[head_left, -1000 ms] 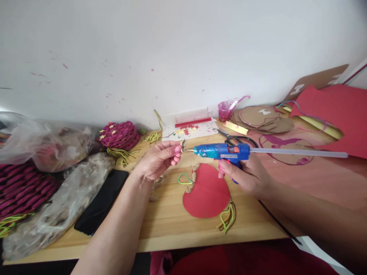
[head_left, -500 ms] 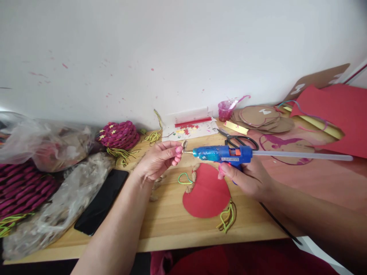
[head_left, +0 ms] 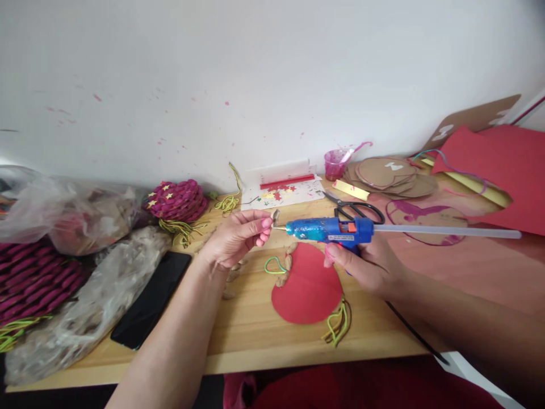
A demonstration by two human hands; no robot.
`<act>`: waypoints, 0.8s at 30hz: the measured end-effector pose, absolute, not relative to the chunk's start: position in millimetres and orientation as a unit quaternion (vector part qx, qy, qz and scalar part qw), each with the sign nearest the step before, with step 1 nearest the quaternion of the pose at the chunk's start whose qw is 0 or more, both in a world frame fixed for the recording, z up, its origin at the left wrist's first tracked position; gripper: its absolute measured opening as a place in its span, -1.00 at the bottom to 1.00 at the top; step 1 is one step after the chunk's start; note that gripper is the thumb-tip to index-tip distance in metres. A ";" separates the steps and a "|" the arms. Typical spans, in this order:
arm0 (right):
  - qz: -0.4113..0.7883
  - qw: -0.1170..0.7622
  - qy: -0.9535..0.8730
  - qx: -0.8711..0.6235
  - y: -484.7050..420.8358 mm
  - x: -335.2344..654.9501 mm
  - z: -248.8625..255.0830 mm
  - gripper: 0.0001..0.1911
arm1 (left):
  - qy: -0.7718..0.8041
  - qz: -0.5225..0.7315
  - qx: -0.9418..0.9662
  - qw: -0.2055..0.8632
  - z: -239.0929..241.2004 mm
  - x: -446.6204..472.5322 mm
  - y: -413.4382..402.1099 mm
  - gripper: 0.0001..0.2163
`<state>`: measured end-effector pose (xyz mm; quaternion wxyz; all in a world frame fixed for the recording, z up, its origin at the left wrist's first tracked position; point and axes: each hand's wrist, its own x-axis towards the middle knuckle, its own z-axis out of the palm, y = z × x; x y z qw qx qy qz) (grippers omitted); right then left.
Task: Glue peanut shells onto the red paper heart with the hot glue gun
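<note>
My left hand [head_left: 238,236] pinches a small tan shell piece [head_left: 275,215] between thumb and fingertips above the wooden table [head_left: 251,329]. My right hand [head_left: 366,264] grips a blue hot glue gun [head_left: 330,229], a long clear glue stick [head_left: 447,232] sticking out of its back. The gun's metal nozzle touches the shell piece. Below them lies a red paper heart shape [head_left: 307,287] with a few tan shells glued along its upper left edge, a green cord loop [head_left: 275,265] beside it and yellow-green cords [head_left: 336,326] at its lower right.
Black scissors [head_left: 355,208] lie behind the gun. A black phone [head_left: 151,298] and clear plastic bags [head_left: 85,307] sit at the left, with magenta woven pieces [head_left: 176,200]. Cardboard discs [head_left: 389,173], a pink cup [head_left: 333,163] and red paper sheets [head_left: 498,159] stand at the back right.
The glue gun's nozzle has crept a little leftward onto the shell piece in my left hand. Both hands otherwise stay where they were.
</note>
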<state>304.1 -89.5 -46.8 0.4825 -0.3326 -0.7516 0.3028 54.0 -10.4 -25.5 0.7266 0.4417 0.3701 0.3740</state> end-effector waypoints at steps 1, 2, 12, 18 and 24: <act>0.304 0.482 -0.752 -0.332 -89.5 304.1 -46.8 -0.76 | 0.370 0.373 0.443 0.726 -25.3 54.1 -10.2 -0.69; 0.303 0.482 -0.752 -0.333 -89.6 304.2 -46.8 -0.76 | 0.369 0.372 0.444 0.727 -25.3 54.2 -10.1 -0.69; 0.306 0.467 -0.745 -0.364 -89.7 306.8 -52.9 -0.74 | 0.368 0.379 0.439 0.727 -25.8 52.5 -9.8 -0.70; 0.400 0.503 -0.663 -0.385 -86.2 305.0 -51.4 -0.64 | 0.378 0.395 0.435 0.715 -22.5 51.1 -8.7 -0.67; 0.529 0.516 -0.497 -0.456 -71.6 303.1 -50.9 -0.54 | 0.396 0.408 0.505 0.650 -20.3 55.4 -14.4 -0.69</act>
